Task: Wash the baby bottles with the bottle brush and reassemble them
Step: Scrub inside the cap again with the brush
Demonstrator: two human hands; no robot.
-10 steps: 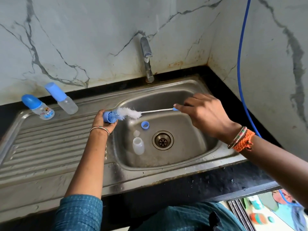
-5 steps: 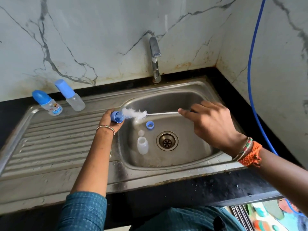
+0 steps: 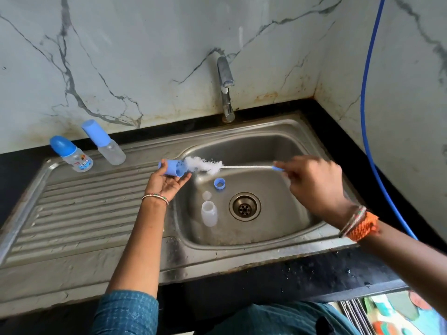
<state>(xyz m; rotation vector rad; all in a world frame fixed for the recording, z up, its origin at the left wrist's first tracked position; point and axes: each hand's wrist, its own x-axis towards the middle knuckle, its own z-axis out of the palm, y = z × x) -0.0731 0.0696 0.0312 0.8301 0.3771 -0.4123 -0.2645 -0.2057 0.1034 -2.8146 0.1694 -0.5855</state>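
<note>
While the left hand (image 3: 167,181) cradles a blue bottle cap (image 3: 173,167) on its upturned fingers, fingers curled loosely round it, the cap's open mouth faces toward the right hand. Cap lies on its side, long axis roughly level, running hand to hand.

Just off that mouth sits the white bristle head of the bottle brush (image 3: 204,164), bristles at or touching the rim; cannot tell if the tip is inside. Brush wire runs straight from there across the basin to the right hand (image 3: 312,182), which pinches the small blue handle end between fingertips. So brush axis and cap axis are nearly in line, and that is what the next stroke turns on: my read is a push along the wire, away from the right hand, sends the bristles into the cap.

Below the brush, in the sink (image 3: 285,143): a blue screw ring (image 3: 219,183), a clear teat (image 3: 206,195), and a clear bottle body (image 3: 209,215) lying near the drain, closer to the left hand than the right.

Well off beyond the left hand, on the drainboard against the wall, two capped bottles: printed one (image 3: 72,154) and plain one (image 3: 106,143).

Judgement: one bottle in pieces, mid-wash; reassembly not begun.
</note>
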